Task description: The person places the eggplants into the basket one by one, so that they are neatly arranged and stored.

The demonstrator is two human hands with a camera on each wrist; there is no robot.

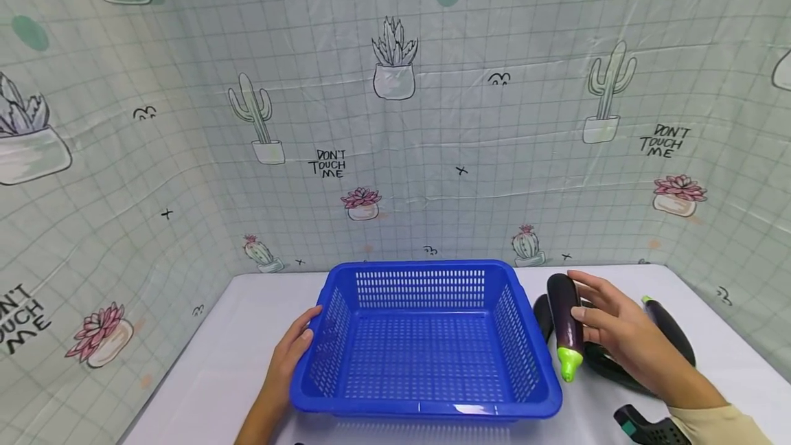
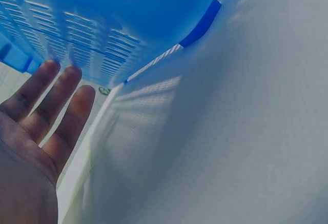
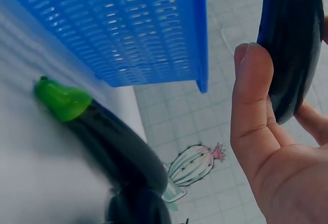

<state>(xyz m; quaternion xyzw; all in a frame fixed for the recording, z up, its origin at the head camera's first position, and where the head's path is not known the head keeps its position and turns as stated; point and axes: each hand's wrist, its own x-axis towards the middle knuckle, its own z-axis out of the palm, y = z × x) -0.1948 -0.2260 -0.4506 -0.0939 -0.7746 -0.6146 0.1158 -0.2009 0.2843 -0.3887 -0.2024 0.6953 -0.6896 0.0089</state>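
Note:
A blue plastic basket (image 1: 426, 356) with slotted walls stands on the white table, nothing inside it. My left hand (image 1: 290, 352) is at its left side; in the left wrist view the straight fingers (image 2: 66, 116) touch the outer wall. To the right of the basket, my right hand (image 1: 618, 335) grips a dark purple eggplant (image 1: 564, 314) between thumb and fingers, its bright green stem end pointing down toward me. In the right wrist view this eggplant (image 3: 292, 39) is raised beside the basket's rim, above another eggplant (image 3: 123, 137) lying on the table.
Several more eggplants lie right of the basket, one (image 1: 670, 328) at the far right and another (image 1: 612, 366) partly under my right forearm. A black device (image 1: 649, 428) sits at my right wrist. A patterned cloth (image 1: 432, 156) rises behind the white table (image 1: 204, 376).

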